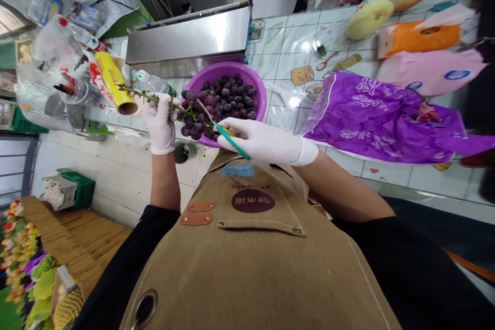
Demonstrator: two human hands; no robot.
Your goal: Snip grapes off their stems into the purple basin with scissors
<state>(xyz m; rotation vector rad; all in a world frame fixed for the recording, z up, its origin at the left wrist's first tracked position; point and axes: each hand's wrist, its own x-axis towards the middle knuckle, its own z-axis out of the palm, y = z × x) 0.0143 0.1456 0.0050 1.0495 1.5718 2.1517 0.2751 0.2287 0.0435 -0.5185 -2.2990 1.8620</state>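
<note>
In a white glove, my left hand point(160, 122) grips the green stem of a bunch of grapes point(192, 122) at the left rim of a purple bowl point(262, 94). Several dark grapes hang from that stem, and its bare end sticks out to the left past my fingers. Many loose purple grapes point(235, 94) lie inside the bowl. My right hand point(258, 140), gloved too, is closed around scissors point(233, 142) with a teal handle. Their metal blades point up and left among the grapes on the stem. Whether the blades touch a stalk I cannot tell.
Behind the bowl stands a stainless steel box point(189, 38). A yellow film roll point(115, 82) and a clear bottle point(154, 83) are to the left. On the right lie a purple bag point(379, 118), tissue packs point(433, 72) and yellowish melons point(370, 19).
</note>
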